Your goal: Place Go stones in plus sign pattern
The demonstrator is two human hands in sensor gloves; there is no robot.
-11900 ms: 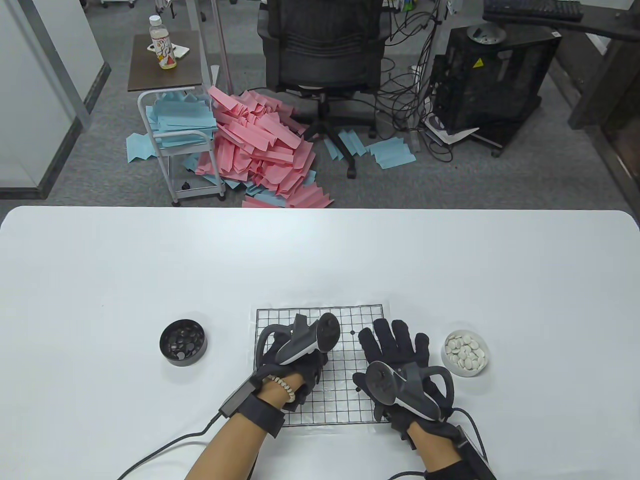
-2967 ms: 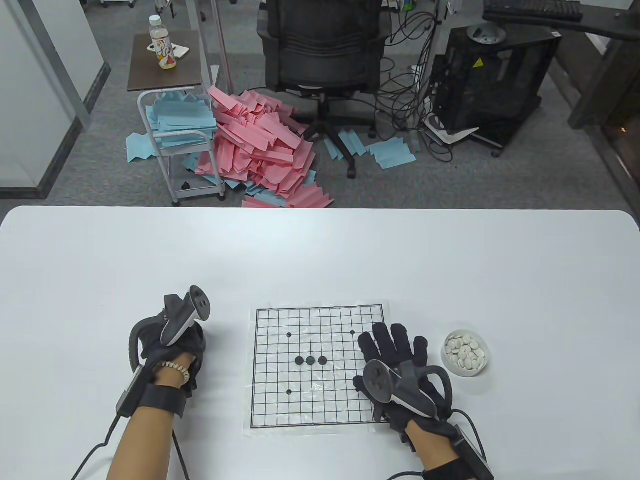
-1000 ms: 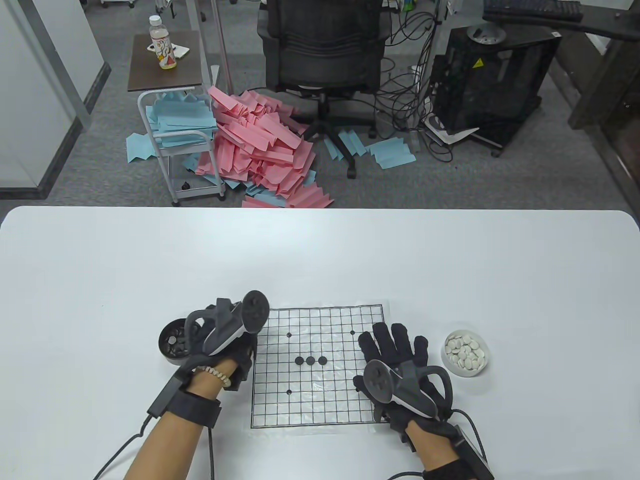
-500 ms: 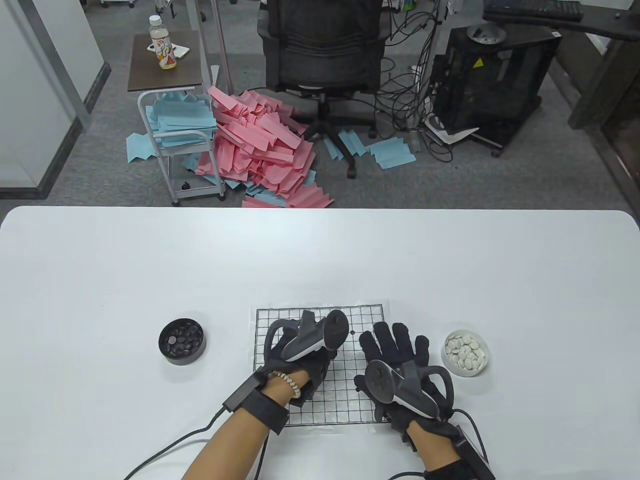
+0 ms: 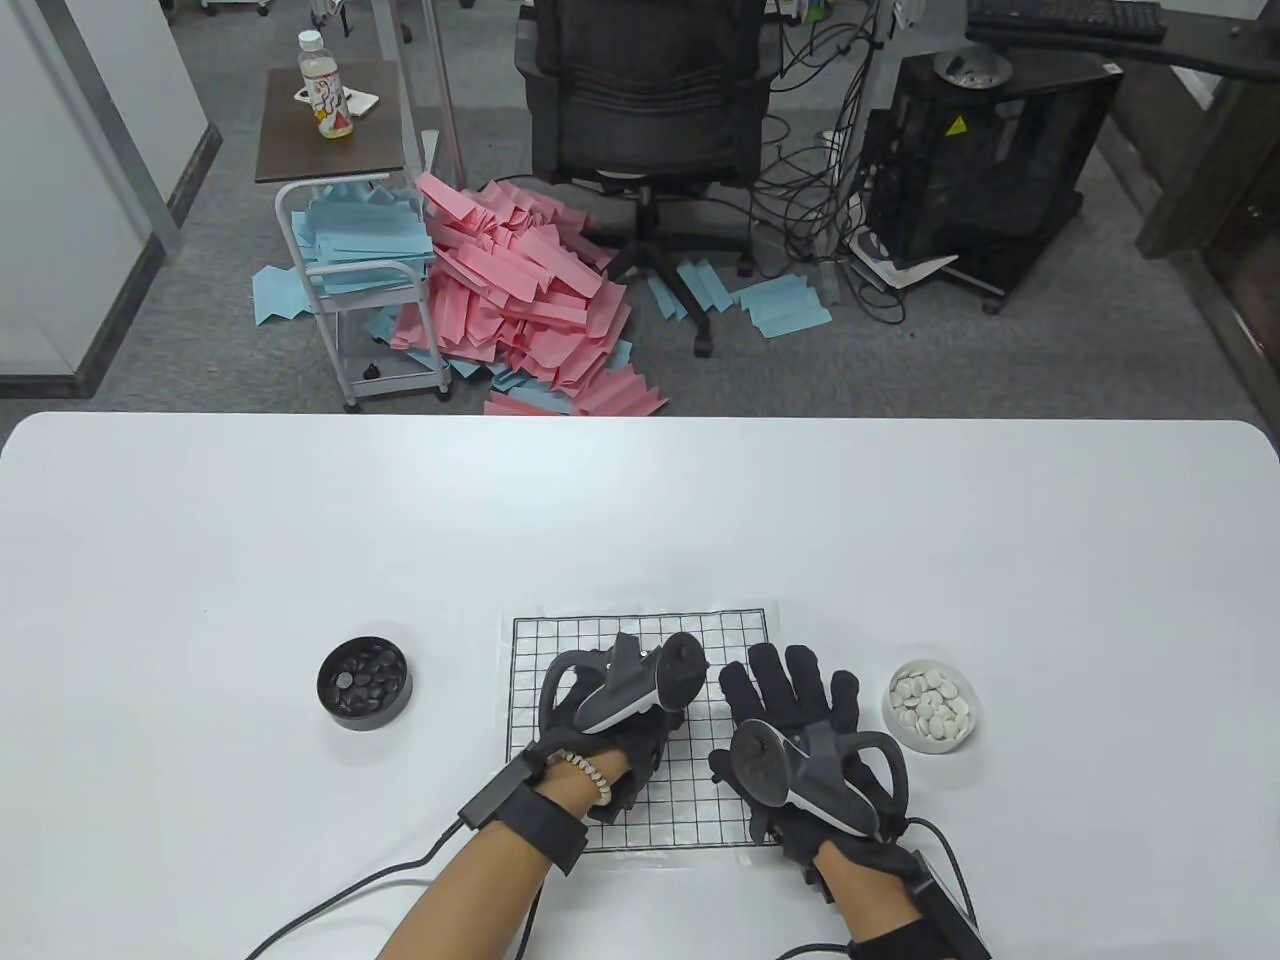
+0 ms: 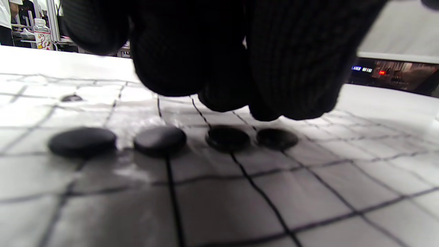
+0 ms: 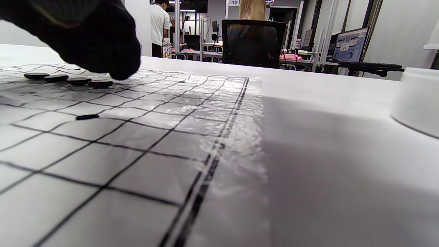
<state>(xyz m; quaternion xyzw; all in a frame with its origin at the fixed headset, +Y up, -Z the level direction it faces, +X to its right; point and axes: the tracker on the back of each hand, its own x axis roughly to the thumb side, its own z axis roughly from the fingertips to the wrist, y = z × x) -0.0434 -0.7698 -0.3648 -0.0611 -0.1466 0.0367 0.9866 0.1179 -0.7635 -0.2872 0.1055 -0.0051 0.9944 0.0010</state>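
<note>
The paper Go board (image 5: 690,810) lies at the table's front centre. Several black stones lie in one row on it, seen in the left wrist view: the left-hand stone (image 6: 82,141), two middle ones, and the right-hand stone (image 6: 276,138). My left hand (image 5: 625,725) is over the board's middle and hides the row in the table view. Its fingertips (image 6: 291,85) hang just above the two right-hand stones with a gap and hold nothing I can see. My right hand (image 5: 790,690) rests flat with fingers spread on the board's right edge.
A black bowl of black stones (image 5: 365,685) stands left of the board. A white bowl of white stones (image 5: 932,703) stands right of it, next to my right hand, and its wall shows in the right wrist view (image 7: 416,99).
My left hand went from the black bowl to the board's middle and shifted slightly right. The row had three stones before; one more now lies at its right end. My right hand stayed still.
</note>
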